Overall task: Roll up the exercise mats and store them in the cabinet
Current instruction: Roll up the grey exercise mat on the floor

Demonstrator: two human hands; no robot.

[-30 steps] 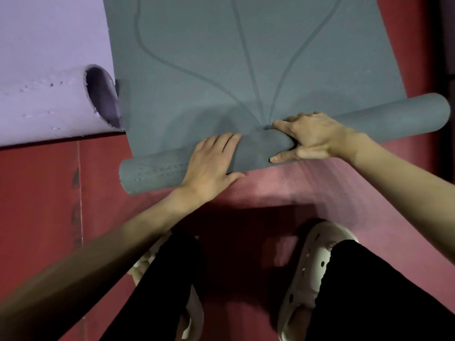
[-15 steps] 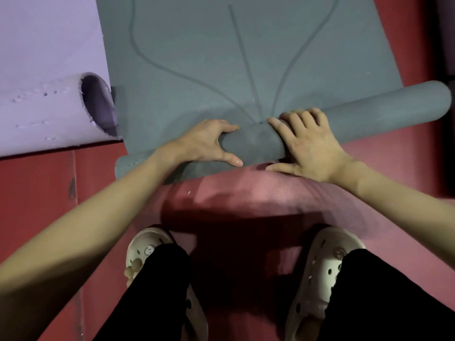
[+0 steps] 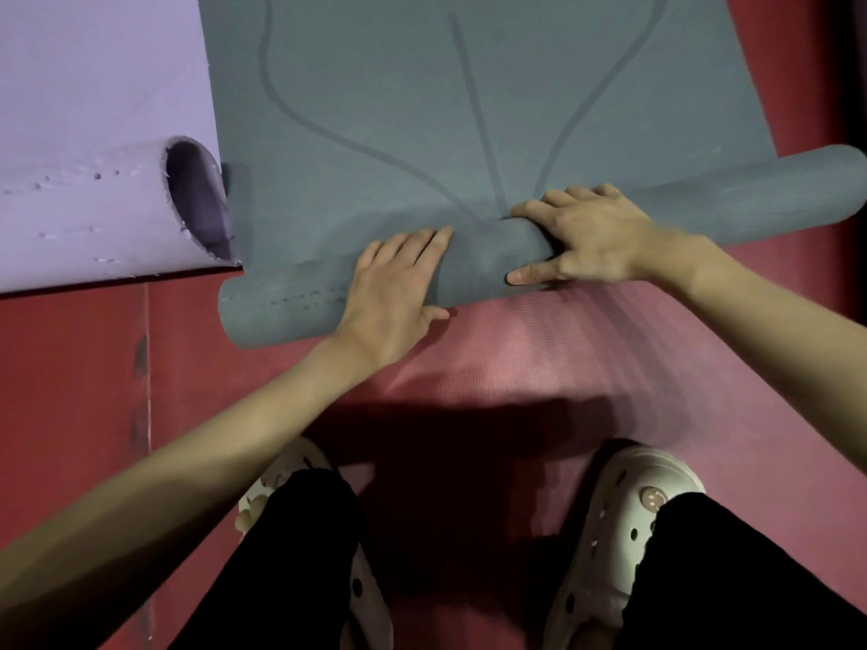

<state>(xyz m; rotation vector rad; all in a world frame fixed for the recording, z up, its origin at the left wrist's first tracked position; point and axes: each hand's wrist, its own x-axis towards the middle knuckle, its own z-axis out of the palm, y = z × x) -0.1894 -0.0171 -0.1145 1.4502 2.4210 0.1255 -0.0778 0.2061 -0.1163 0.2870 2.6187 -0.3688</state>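
Left hand (image 3: pixel 396 293) is back flat on top of the grey mat roll (image 3: pixel 478 260) after a moment ago cupping its far side, fingers spread and pressing, not gripping. Right hand (image 3: pixel 591 236) has slid up over the crest, thumb hooked underneath, loosely wrapped. So the roll has gone round another turn and the push goes on, with plenty of flat grey mat (image 3: pixel 469 110) ahead, lying on a pink mat (image 3: pixel 586 349). Lilac mat (image 3: pixel 94 204) sits half-rolled just beside. No cabinet in view, nothing stored yet.
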